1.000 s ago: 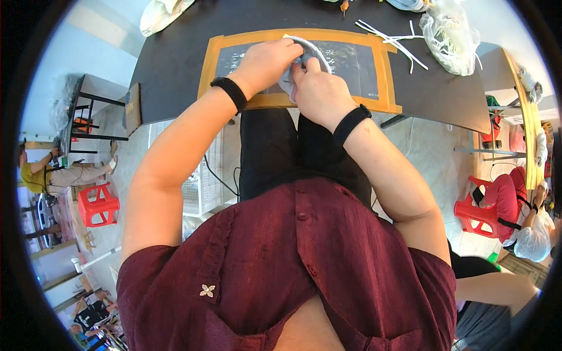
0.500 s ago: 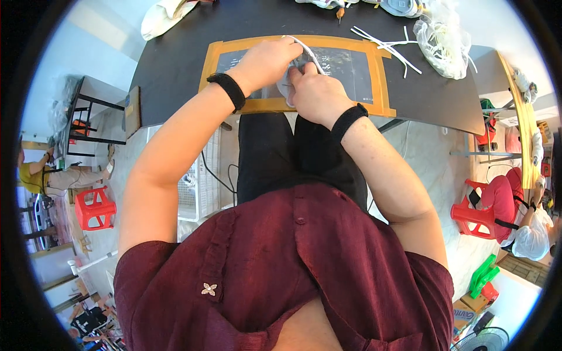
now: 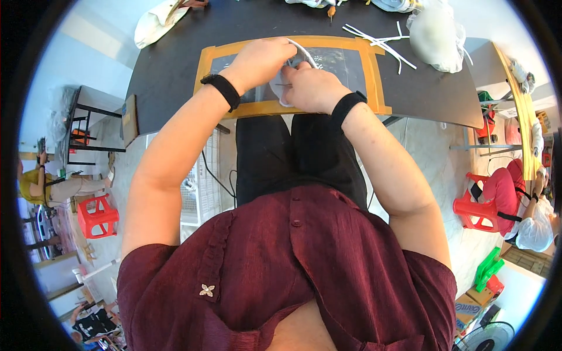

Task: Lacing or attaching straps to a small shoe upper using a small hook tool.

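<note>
**Working a pale piece on the taped mat**

Pressing together at twelve o'clock of the view, both hands meet over a dark mat [image 3: 351, 64] edged with orange tape, which lies on the black table [image 3: 170, 64]. The left hand [image 3: 260, 58] comes in from seven o'clock, its grip closed on a thin white strip [image 3: 301, 50] that curves up and over toward the other hand. The right hand [image 3: 313, 88] comes in from five o'clock, its grip closed on a small pale grey piece [image 3: 280, 88], pinning it against the near edge of the mat; the exact shape of that piece is mostly hidden by the fingers. The two hands touch each other, and each wrist carries a black band.

At one o'clock from the hands, well apart on the table, lies a loose bunch of white strips [image 3: 380, 38], and just beyond them sits a clear plastic bag [image 3: 436, 35] of pale material. At ten o'clock, near the far left corner of the table, rests a whitish cloth-like item [image 3: 155, 23].

Below the table, at nine o'clock, stands a red plastic stool [image 3: 96, 216]; at three o'clock another person [image 3: 527, 210] sits beside a second red stool [image 3: 477, 210].
</note>
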A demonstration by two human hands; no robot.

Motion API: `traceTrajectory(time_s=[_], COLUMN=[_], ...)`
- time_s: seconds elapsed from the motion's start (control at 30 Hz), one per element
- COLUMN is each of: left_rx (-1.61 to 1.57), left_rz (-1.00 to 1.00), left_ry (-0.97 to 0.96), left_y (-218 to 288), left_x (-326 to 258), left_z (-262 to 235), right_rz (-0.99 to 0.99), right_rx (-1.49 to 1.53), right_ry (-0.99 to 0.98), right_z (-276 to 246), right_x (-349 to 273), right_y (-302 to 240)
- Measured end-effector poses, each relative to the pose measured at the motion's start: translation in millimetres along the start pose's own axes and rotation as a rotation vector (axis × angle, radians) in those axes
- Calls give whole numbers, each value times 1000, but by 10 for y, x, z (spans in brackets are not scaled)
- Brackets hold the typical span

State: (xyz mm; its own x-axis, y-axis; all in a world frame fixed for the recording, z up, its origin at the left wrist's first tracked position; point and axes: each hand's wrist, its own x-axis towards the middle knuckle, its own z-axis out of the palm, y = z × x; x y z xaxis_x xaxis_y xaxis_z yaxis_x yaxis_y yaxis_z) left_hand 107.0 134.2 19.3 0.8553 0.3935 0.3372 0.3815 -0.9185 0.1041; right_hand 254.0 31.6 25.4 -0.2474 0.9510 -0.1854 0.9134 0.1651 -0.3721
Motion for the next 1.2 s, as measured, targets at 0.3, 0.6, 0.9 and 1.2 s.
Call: traceTrajectory(time_s=[0.3,0.6,0.9,1.2], left_rx=[339,171,115,173], left_rz=[103,51,33,53], left_ry=[-180,-117,-161,-106], left_y=[130,-54,-64,-65], left_x=[126,97,181,130], left_z=[-87,-39,-63,-13], right_rz=[13,18,1,113], right_rx=[36,34,52,81], right_ry=[53,9,130,81], right_z=[28,-21,85,9], right_x=[-22,19,-78,-38], right_y=[45,29,17,-46])
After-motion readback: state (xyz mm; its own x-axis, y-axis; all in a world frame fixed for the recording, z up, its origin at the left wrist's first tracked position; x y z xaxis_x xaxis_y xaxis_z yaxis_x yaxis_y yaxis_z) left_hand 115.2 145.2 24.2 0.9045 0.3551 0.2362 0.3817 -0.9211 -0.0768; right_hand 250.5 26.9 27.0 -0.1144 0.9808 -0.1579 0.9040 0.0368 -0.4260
